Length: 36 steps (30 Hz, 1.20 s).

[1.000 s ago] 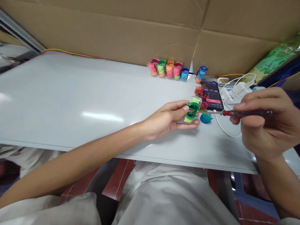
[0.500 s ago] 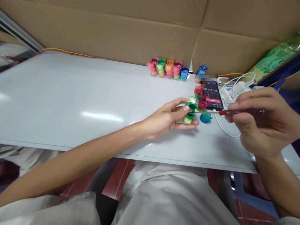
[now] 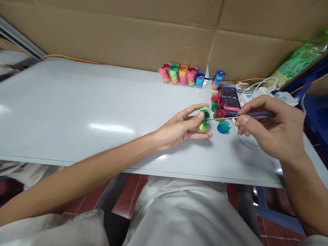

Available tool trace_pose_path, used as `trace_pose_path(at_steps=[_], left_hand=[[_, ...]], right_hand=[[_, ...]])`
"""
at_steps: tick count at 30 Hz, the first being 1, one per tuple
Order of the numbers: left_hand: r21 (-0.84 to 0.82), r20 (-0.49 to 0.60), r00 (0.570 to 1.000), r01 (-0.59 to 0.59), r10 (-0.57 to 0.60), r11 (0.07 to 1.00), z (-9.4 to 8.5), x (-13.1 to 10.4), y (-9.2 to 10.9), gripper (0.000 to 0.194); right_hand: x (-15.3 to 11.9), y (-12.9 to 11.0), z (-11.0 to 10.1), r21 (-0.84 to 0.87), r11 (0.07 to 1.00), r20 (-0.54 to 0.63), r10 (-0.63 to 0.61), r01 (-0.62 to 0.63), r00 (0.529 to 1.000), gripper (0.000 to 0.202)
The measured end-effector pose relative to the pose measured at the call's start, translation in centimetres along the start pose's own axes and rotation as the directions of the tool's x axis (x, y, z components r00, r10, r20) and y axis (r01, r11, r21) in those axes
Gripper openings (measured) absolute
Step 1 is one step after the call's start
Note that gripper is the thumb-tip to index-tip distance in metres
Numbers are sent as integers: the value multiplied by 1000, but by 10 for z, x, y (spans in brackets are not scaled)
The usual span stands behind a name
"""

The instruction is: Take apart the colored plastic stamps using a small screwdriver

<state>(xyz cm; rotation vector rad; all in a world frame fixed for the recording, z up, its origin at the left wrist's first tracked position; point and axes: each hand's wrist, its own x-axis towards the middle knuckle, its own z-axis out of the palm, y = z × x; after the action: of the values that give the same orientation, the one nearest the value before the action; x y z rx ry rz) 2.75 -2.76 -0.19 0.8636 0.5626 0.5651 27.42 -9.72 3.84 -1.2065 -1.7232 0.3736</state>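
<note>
My left hand (image 3: 191, 124) is closed around a small green and yellow-green plastic piece (image 3: 204, 123) with clear parts, its thumb pressed on the near face. Between thumb and fingers of my right hand (image 3: 274, 126) is a screwdriver (image 3: 258, 115) with a dark see-through handle, held level. Its thin shaft points left, and the tip meets the green piece beside my left thumb; the exact contact point is too small to make out. Just right of the piece lie a blue and green round plastic part (image 3: 223, 126) and several red, orange and green plastic parts (image 3: 219, 112).
Several colourful plastic pieces (image 3: 183, 76) stand in a row along the cardboard wall (image 3: 128, 34), with a blue and orange one (image 3: 218, 79) apart. A phone (image 3: 230, 99) showing a timer, white cables (image 3: 252, 92) and a green bottle (image 3: 294, 65) occupy the white table's (image 3: 77, 102) right side.
My right hand has moved left and slightly up with the screwdriver. The green piece has turned in my left hand, showing a narrower side, and shifted slightly left.
</note>
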Motion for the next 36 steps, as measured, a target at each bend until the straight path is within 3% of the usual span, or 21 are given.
trace_pose_path(at_steps=[3, 8, 13, 18, 23, 28, 33, 36], left_hand=[[-4, 16, 1000, -5, 5, 1000, 1, -2, 1, 59], [-13, 22, 999, -35, 35, 999, 3, -3, 5, 60], [18, 19, 997, -70, 70, 997, -1, -3, 13, 57], [35, 30, 996, -86, 85, 996, -3, -2, 16, 58], [52, 6, 996, -87, 86, 995, -1, -2, 17, 59], [84, 12, 997, -75, 74, 994, 1, -3, 17, 59], [111, 7, 998, -61, 60, 992, 2, -4, 16, 60], [107, 15, 998, -57, 56, 993, 2, -3, 16, 61]], right_hand=[[1, -3, 2, 27, 999, -30, 20, -19, 999, 3], [0, -3, 0, -54, 997, -88, -57, 52, 994, 41], [0, 4, 2, -65, 993, -71, -103, 99, 992, 23], [2, 5, 5, -120, 979, -124, -182, 167, 976, 42], [3, 4, 5, -103, 987, -122, -138, 126, 983, 25], [4, 6, 7, -107, 977, -165, -199, 183, 966, 41], [3, 6, 7, -118, 984, -185, -156, 136, 970, 26], [3, 2, 7, -133, 976, -176, -192, 170, 965, 33]])
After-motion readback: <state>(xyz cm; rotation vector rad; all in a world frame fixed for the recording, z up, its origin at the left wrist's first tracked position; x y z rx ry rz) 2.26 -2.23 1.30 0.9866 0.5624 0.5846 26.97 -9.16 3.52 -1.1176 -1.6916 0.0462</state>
